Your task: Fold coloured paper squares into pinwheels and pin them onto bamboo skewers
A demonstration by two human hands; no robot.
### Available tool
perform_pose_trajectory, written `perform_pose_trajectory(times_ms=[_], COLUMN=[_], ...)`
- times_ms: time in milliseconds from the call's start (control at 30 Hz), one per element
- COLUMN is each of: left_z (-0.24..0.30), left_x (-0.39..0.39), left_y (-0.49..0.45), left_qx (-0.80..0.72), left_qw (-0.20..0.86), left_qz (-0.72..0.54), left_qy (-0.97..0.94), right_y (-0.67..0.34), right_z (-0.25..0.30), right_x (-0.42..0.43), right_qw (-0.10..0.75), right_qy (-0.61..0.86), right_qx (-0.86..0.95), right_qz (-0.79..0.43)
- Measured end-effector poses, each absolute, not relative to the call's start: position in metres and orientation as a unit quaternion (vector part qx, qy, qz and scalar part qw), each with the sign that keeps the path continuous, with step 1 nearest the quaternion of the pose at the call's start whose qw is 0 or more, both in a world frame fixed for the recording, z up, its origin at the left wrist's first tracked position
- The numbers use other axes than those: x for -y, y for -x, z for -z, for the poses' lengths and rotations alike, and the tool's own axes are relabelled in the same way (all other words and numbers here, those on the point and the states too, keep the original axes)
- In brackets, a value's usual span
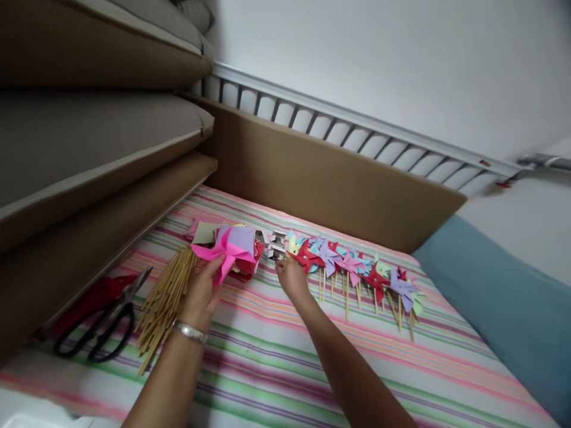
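My left hand (201, 289) holds a folded pink paper pinwheel head (222, 252) just above a stack of folded coloured papers (243, 245). My right hand (291, 277) reaches to a small silvery box of pins (273, 244), fingers pinched together at its edge; what they hold is too small to see. A bundle of thin wooden sticks (166, 297) lies under my left wrist. A row of finished pinwheels on sticks (352, 266) stretches to the right on the striped sheet (267, 356).
Black-handled scissors (104, 324) lie at the left beside something red (91, 297). Brown cushions (89, 137) are stacked at the left, a brown board (330, 178) and white railing (357, 128) stand behind. A blue pad (504, 303) borders the right.
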State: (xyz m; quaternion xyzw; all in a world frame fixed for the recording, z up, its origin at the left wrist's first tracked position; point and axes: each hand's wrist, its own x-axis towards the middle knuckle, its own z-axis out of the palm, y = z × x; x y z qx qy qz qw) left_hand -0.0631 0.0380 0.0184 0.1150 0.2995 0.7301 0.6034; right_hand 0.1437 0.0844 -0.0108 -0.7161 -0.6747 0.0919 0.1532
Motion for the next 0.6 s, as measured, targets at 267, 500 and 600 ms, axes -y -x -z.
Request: perform_pose_trajectory(times_ms=[267,500,600], left_z=[-0.015,-0.015,-0.016], left_x=[-0.034,-0.035,-0.036], left_y=[0.055,0.053,0.053], left_qx=[-0.285,-0.304,-0.310], left_qw=[0.643,0.658,0.657], left_qz=[-0.691,-0.665,-0.664], left_qy=[-0.165,-0.178,-0.177], right_y=[-0.117,-0.110,-0.108], right_z=[0.013,0.002,0.000], right_x=[-0.131,-0.151,-0.152], right_qw=[-0.054,-0.128,-0.133], right_qy=[0.773,0.775,0.778], right_qx=[0.632,0.616,0.611], right_qz=[-0.028,-0.050,-0.057])
